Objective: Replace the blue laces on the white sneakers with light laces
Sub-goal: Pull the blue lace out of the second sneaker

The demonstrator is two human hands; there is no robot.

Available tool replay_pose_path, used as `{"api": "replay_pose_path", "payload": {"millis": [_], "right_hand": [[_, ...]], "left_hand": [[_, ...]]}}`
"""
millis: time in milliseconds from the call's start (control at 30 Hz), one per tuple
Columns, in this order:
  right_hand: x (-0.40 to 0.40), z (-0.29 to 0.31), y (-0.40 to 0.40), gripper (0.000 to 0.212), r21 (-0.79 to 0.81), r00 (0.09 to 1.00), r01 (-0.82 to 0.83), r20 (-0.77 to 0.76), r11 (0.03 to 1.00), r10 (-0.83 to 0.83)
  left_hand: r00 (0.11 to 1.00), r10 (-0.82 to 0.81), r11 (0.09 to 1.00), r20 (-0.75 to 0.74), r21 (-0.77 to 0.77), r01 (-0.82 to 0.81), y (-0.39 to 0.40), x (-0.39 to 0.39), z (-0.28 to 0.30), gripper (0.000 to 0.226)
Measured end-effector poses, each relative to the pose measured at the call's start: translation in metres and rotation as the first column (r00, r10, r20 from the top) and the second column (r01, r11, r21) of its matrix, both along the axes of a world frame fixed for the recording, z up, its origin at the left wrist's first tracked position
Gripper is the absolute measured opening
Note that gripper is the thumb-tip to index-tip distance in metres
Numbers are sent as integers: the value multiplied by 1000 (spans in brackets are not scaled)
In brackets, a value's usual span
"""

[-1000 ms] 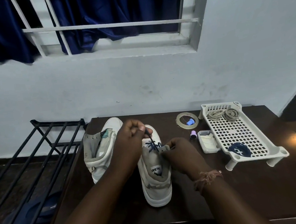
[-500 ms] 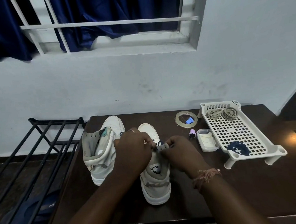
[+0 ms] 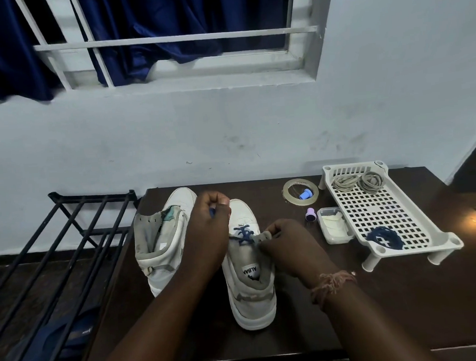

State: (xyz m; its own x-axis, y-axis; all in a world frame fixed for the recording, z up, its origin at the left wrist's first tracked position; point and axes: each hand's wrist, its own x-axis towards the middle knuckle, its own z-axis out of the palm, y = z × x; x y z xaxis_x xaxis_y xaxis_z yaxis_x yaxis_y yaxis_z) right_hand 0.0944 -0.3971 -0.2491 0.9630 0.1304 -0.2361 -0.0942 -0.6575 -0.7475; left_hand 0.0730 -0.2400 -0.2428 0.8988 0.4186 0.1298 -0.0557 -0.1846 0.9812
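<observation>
While the right sneaker (image 3: 251, 286) stands nearest me on the dark table (image 3: 409, 309), heel toward the camera, I find it partly unlaced: the blue lace (image 3: 243, 234) crosses only the lowest eyelets ahead of the tongue. My right hand (image 3: 289, 250) has its fingers curled onto the grey eyelet flap at the shoe's right edge, bracing it. My left hand (image 3: 210, 230), raised just above the toe, has its fingertips closed in a pinch on a short run of the blue lace. I judge the lace to be soft, light and limp, liable to snag at each eyelet, so it is best taken close to the hole or by the stiff tip and drawn out straight. The shoe itself looks light enough to shift unless held at the flap. Just beside it to the left, the left sneaker (image 3: 162, 242) shows no lace, its tongue slack. Farther right, a removed blue lace (image 3: 383, 239) lies coiled at the near end of the white slotted tray (image 3: 444, 243); the light laces (image 3: 356, 182) rest bundled at its far end.
</observation>
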Motion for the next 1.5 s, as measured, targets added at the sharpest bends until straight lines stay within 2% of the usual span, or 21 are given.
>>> {"api": "replay_pose_path", "payload": {"millis": [67,133,167,200,233,367,400,500,533,600,667,733,800,867,933,1000,1167,1267,1333,1433,1500], "right_hand": [[0,1,0,4,3,1000,0,4,1000,0],[-1,2,0,3,6,1000,-4,4,1000,4],[-1,2,0,3,3,1000,-3,7,1000,3],[-1,1,0,3,1,1000,-1,10,1000,1],[-1,1,0,4,4,1000,2,11,1000,-2],[0,-1,0,4,13,1000,3,4,1000,-3],[1,-2,0,3,13,1000,3,5,1000,-3],[1,-3,-1,3,5,1000,5,8,1000,-5],[1,-3,0,5,1,1000,-2,18,1000,2],[-1,-4,4,12,-33,996,-30,85,999,32],[-2,-6,11,22,-99,966,-69,242,993,92],[-6,-5,19,28,-148,896,-117,410,982,169],[-11,-2,26,26,-125,818,-184,531,975,223],[-16,4,32,20,-52,775,-223,596,974,209],[-17,6,36,17,-61,777,-231,589,971,222],[-14,-1,36,18,-150,808,-229,522,962,274],[-5,-18,33,15,-250,859,-166,439,954,264],[-3,-20,33,18,-256,872,-166,412,952,263],[0,-22,33,16,-264,877,-186,390,946,281],[3,-24,34,14,-258,887,-211,355,943,296],[3,-22,37,14,-286,885,-224,341,932,317]], "left_hand": [[998,-31,921,55,390,6,0,-2,-8,8],[997,-77,612,30,791,23,-3,-3,-18,4],[999,-42,445,-30,894,46,-5,-4,-22,12],[994,15,350,-104,932,92,-7,-6,-27,18],[986,64,309,-156,942,129,-7,-7,-27,21],[988,106,253,-112,964,82,-3,-9,-23,18],[987,122,314,-104,947,61,-2,-7,-21,21],[980,174,635,-94,771,-39,5,-5,-9,25],[985,165,677,-46,732,-79,8,-6,-8,22],[990,137,706,-9,703,-91,16,-6,-9,23],[991,126,720,-47,692,-59,16,-7,-9,40],[993,122,660,5,747,-85,13,-10,-9,45],[991,109,554,72,824,-121,9,-13,-7,30],[997,80,560,10,827,-53,9,-17,-5,9],[981,86,709,-173,702,62,8,-17,-6,15],[951,134,801,-279,596,62,9,-17,-9,18],[885,7,871,-465,438,223,14,-18,-14,29],[884,-18,960,-468,238,145,18,-20,-18,15],[870,-42,994,-491,71,88,20,-19,-22,17],[828,-132,982,-545,-187,34,23,-17,-25,18],[818,-182,961,-546,-274,31,25,-16,-25,17]]}}
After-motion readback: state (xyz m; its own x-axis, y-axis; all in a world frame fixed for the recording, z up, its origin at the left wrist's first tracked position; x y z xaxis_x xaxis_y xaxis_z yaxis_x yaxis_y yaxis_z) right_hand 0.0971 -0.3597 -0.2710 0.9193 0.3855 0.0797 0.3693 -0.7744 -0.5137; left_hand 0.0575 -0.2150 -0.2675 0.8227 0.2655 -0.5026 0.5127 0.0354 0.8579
